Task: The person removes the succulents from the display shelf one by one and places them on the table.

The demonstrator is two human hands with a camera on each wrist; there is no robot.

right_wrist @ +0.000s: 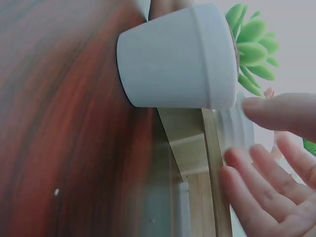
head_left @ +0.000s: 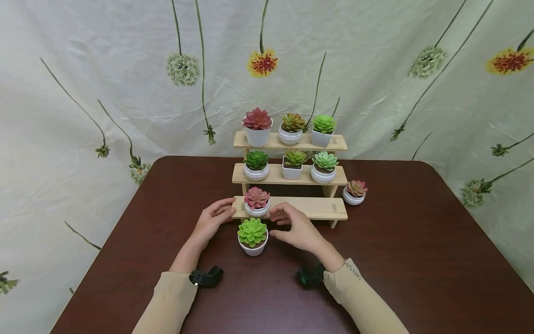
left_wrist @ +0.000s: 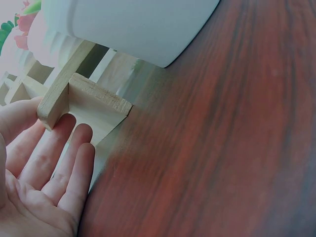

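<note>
A three-tier wooden shelf stand (head_left: 306, 207) holds small potted succulents. My left hand (head_left: 211, 221) grips the left end of its lowest board; the left wrist view shows the thumb above and fingers beneath the board end (left_wrist: 54, 101). On that board's left part sits a pink succulent in a white ringed pot (head_left: 257, 202). In front of it, on the table, stands a bright green succulent in a white pot (head_left: 252, 236). My right hand (head_left: 298, 228) is just right of both pots, fingers loosely bent and holding nothing. Its thumb is near the green succulent's pot rim (right_wrist: 217, 54).
Three succulents stand on the top tier (head_left: 306, 142), three on the middle tier (head_left: 275, 175). A reddish succulent in a white pot (head_left: 354, 194) stands on the dark wooden table (head_left: 417, 241), right of the stand. A flower-printed cloth (head_left: 367, 69) hangs behind.
</note>
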